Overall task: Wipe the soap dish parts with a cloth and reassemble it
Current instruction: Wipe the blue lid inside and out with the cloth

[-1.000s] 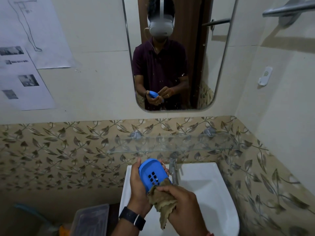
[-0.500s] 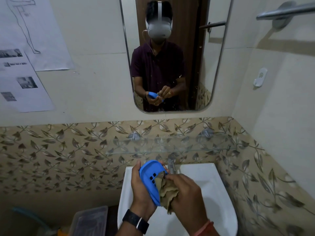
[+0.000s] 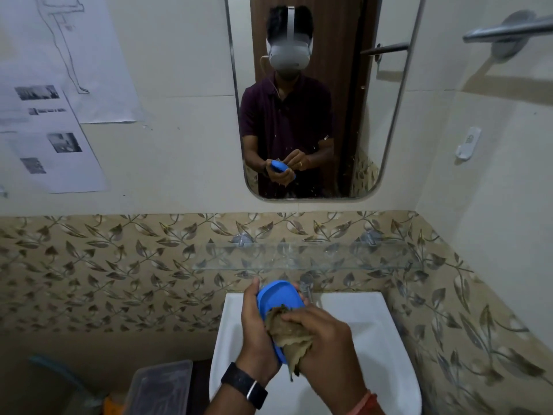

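Note:
My left hand (image 3: 256, 333) grips a blue oval soap dish part (image 3: 279, 298) over the white washbasin, its smooth solid face turned toward me. My right hand (image 3: 324, 342) presses a crumpled brown cloth (image 3: 284, 330) against the lower half of that blue part. The cloth hangs down below my fingers. The lower edge of the blue part is hidden by the cloth and my hands. No other soap dish part shows.
A white washbasin (image 3: 374, 339) sits below my hands with a chrome tap (image 3: 305, 284) behind them. A glass shelf (image 3: 344, 262) spans the wall above the tap. A mirror (image 3: 368, 115) hangs above. A clear plastic box (image 3: 158, 387) stands at the lower left.
The blue part has turned in my left hand: the slotted face seen before is gone and a smooth face shows. My right hand keeps rubbing the cloth on it.

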`<state>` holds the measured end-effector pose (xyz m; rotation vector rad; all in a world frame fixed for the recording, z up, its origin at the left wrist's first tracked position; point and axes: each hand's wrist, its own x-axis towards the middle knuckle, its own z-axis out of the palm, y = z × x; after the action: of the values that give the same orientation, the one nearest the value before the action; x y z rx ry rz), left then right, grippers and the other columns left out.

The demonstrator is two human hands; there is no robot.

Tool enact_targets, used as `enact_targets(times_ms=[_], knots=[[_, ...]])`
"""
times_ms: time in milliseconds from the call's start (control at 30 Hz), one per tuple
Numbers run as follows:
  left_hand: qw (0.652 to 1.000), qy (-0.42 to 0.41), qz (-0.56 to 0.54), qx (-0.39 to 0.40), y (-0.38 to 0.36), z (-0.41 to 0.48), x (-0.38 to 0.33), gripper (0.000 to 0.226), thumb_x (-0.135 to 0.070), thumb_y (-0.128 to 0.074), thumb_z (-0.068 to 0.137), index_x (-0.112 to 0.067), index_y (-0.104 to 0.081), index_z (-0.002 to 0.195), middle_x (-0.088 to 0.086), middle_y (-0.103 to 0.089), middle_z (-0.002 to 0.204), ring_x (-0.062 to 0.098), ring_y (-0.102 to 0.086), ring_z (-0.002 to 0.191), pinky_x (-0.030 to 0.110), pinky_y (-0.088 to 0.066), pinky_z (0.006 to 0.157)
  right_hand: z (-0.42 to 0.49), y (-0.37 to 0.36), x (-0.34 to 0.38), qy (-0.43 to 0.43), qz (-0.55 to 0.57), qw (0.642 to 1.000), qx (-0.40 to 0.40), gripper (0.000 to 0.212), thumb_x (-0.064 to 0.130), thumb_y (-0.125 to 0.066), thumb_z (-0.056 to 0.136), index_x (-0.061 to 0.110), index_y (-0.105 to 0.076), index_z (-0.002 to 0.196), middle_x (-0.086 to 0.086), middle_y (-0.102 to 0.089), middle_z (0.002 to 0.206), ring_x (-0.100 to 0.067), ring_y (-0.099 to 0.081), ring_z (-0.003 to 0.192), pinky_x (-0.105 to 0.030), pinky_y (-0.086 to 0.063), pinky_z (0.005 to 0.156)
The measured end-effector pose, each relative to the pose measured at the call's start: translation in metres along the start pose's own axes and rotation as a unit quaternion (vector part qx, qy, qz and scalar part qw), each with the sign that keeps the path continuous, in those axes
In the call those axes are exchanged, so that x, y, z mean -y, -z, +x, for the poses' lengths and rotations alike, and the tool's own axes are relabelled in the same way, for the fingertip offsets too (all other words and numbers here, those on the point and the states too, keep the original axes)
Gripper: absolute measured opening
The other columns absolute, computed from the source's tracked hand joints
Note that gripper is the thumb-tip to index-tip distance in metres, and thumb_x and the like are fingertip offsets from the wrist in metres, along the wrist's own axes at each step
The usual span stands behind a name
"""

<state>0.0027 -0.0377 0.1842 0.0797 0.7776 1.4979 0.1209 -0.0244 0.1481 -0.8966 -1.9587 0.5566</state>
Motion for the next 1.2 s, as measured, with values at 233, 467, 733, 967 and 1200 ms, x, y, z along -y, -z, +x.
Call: enact_targets(times_ms=[233,467,733,967,1200], knots=[[1.000,0.005,0.028,-0.003,0.009,0.001,0.004,0.081,-0.067,-0.062,0.065,0.000,-0.069,0.110,0.020,-0.066,0.092,0.034,-0.063,0.084,0.043,-0.051,0.080,0.012,0.008,-0.001,-0.012,-0.040,0.997,-0.058,0.025,0.016,-0.081,0.069,0.015,-0.085,0.094,-0.001,-0.079,0.082,-0.009,-0.070,0.074,-0.016,-0.055,0.072],[1.000,0.010,0.007,0.001,0.018,0.001,0.005,0.078,-0.068,-0.063,0.070,0.001,-0.070,0.106,0.018,-0.066,0.088,0.031,-0.066,0.078,0.038,-0.055,0.075,0.002,-0.004,0.012,-0.009,0.045,0.998,0.048,0.034,0.022,-0.079,0.073,0.021,-0.083,0.107,0.014,-0.075,0.099,0.020,-0.065,0.093,0.006,-0.046,0.089],[0.999,-0.010,0.030,0.004,0.014,0.000,0.005,0.067,-0.065,-0.055,0.081,-0.002,-0.077,0.087,0.019,-0.073,0.089,0.032,-0.070,0.081,0.040,-0.051,0.082,0.020,-0.005,0.025,0.003,0.001,0.999,-0.038,0.040,0.003,-0.072,0.070,0.012,-0.083,0.107,0.009,-0.074,0.101,0.001,-0.064,0.096,0.004,-0.044,0.092],[0.999,0.001,0.044,-0.009,0.023,0.007,-0.010,0.080,-0.074,-0.053,0.078,0.001,-0.075,0.096,0.020,-0.070,0.088,0.032,-0.067,0.079,0.041,-0.056,0.076,0.014,0.008,0.025,-0.026,0.008,0.987,0.159,0.042,0.028,-0.058,0.084,0.019,-0.080,0.118,-0.003,-0.073,0.111,-0.015,-0.068,0.103,-0.015,-0.050,0.091],[0.998,-0.022,0.052,0.007,0.013,0.002,-0.001,0.068,-0.067,-0.053,0.082,-0.003,-0.076,0.084,0.017,-0.072,0.082,0.029,-0.072,0.076,0.039,-0.054,0.075,0.025,-0.004,0.034,-0.007,-0.023,0.999,0.023,0.045,-0.005,-0.071,0.072,0.014,-0.080,0.112,-0.003,-0.076,0.107,-0.009,-0.069,0.097,-0.005,-0.048,0.090]])
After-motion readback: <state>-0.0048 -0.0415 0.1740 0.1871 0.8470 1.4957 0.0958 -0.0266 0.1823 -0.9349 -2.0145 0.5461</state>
